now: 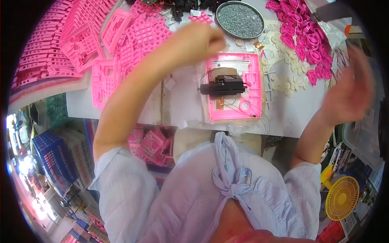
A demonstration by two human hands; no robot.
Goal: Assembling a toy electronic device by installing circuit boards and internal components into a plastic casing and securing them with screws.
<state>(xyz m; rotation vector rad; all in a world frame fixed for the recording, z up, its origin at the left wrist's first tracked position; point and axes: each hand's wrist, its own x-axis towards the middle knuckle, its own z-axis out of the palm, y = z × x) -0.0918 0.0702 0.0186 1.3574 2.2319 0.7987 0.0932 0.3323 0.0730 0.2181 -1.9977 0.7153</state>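
Observation:
A pink plastic casing (255, 87) lies open on the white table in front of me, with a black mechanism (223, 86) and thin wires inside. My left hand (202, 40) hovers just beyond its far left corner, near a round tray (217, 18) of small metal screws (240, 20). Its fingers are curled together; whatever they may hold is hidden. Out to the right, my right hand (351, 91) is raised, smeared by motion, beside a clear plastic bag (334, 34). How its fingers are set does not show.
Pink moulded parts (146, 36) pile up at the left. Bundles of magenta cord (302, 32) and pale round pieces (293, 60) lie at the right. A dark tool-like object (334, 12) is at the far right. A yellow fan (342, 198) stands low at the right.

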